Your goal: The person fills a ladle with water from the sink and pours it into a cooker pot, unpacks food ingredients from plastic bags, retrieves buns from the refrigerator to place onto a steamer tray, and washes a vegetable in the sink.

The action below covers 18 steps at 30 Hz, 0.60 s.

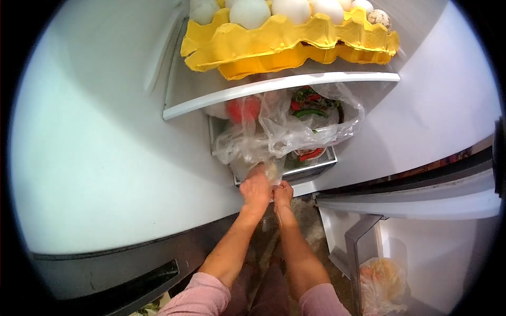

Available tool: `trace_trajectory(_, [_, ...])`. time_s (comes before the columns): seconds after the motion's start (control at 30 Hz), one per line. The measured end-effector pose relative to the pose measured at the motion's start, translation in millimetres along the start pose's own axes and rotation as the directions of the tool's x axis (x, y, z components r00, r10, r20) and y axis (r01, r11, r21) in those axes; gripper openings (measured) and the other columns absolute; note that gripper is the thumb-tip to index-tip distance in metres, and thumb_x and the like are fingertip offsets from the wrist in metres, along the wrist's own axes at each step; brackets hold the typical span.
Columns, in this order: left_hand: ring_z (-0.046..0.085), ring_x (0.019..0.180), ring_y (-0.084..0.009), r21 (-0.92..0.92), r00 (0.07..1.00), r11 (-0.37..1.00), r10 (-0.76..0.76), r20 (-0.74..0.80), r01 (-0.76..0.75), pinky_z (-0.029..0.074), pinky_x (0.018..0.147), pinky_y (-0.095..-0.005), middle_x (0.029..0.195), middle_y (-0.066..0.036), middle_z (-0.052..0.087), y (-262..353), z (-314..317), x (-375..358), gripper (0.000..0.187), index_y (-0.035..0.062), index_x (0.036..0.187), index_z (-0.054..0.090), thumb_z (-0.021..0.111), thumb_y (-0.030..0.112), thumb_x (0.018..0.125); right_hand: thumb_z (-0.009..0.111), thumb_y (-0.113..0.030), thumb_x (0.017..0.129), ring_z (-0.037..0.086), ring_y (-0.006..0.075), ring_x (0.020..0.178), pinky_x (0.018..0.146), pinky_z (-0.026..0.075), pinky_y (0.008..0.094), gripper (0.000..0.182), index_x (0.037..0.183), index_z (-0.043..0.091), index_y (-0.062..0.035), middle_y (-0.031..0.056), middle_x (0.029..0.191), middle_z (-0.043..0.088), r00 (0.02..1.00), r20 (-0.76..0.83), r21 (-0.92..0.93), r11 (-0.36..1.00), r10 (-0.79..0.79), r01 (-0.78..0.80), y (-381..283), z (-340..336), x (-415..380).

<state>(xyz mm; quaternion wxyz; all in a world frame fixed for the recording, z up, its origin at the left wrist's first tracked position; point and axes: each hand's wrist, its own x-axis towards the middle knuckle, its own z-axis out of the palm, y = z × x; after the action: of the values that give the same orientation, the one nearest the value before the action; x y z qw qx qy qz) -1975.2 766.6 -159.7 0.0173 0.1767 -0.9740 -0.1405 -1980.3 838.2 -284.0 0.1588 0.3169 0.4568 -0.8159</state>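
Note:
Both hands are at the front of a fridge drawer [326, 159]. My left hand [255, 188] is closed on the near part of a clear plastic bag [274, 171], its fingertips partly hidden by the film. Close beside it, my right hand [283, 193] is closed in a pinch at the edge of the same bag. Something pale shows through the film, but I cannot make out what it is. Behind the hands, more crumpled clear plastic [311, 138] spreads over the drawer. Red and green peppers [311, 111] and a round red item [243, 109] lie under or beside it.
Above the drawer, a glass shelf with a white front edge [284, 82] holds yellow egg trays [295, 39] with several eggs [250, 13]. The open fridge door [432, 231] is at the right, with a bagged item [382, 282] in its bin. Fridge walls flank both sides.

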Motion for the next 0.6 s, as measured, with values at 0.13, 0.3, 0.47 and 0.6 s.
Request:
trace_trajectory(0.13, [0.066,0.071,-0.0332,0.078,0.999,0.996,0.047,0.007,-0.047,0.052,0.061,-0.0427,0.080,-0.014,0.066,-17,16,-10,0.016,0.0055,0.088,0.061,0.061,0.013,0.074,0.045,0.010,0.077,0.050,0.0119,0.053,0.041,0.040,0.0247,0.031,0.104,0.052,-0.0029,0.0052,0.075,0.056,0.999,0.003,0.040,0.998,0.043,-0.043,-3,13,-13])
trace_trajectory(0.3, [0.067,0.079,-0.0333,0.019,0.998,0.998,-0.064,0.012,0.064,0.053,0.066,-0.0427,0.088,-0.017,0.067,-25,38,7,0.024,0.0031,0.094,0.063,0.054,0.020,0.080,0.038,0.008,0.080,0.050,0.0117,0.053,0.041,0.040,0.0250,0.039,0.114,0.050,-0.0057,0.0058,0.077,0.058,0.998,0.059,-0.093,0.995,0.036,-0.031,-10,14,-15])
trace_trajectory(0.47, [0.065,0.091,-0.0335,-0.029,0.927,0.948,-0.304,0.218,0.317,0.052,0.076,-0.0439,0.099,-0.018,0.066,-19,39,18,0.038,0.0015,0.100,0.065,0.060,0.031,0.077,0.034,0.003,0.083,0.058,0.0149,0.065,0.047,0.044,0.0258,0.036,0.112,0.052,-0.0085,0.0060,0.086,0.061,0.965,0.180,-0.067,0.982,0.189,-0.179,-7,-1,5])
trace_trajectory(0.6, [0.061,0.101,-0.0329,-0.063,0.890,0.912,-0.378,0.255,0.406,0.049,0.083,-0.0442,0.107,-0.021,0.063,0,20,22,0.055,0.0019,0.105,0.065,0.069,0.042,0.068,0.044,-0.019,0.091,0.049,0.0125,0.052,0.043,0.039,0.0266,0.017,0.098,0.058,-0.0109,0.0014,0.071,0.055,0.982,0.115,0.193,0.966,0.149,-0.170,-10,11,-4])
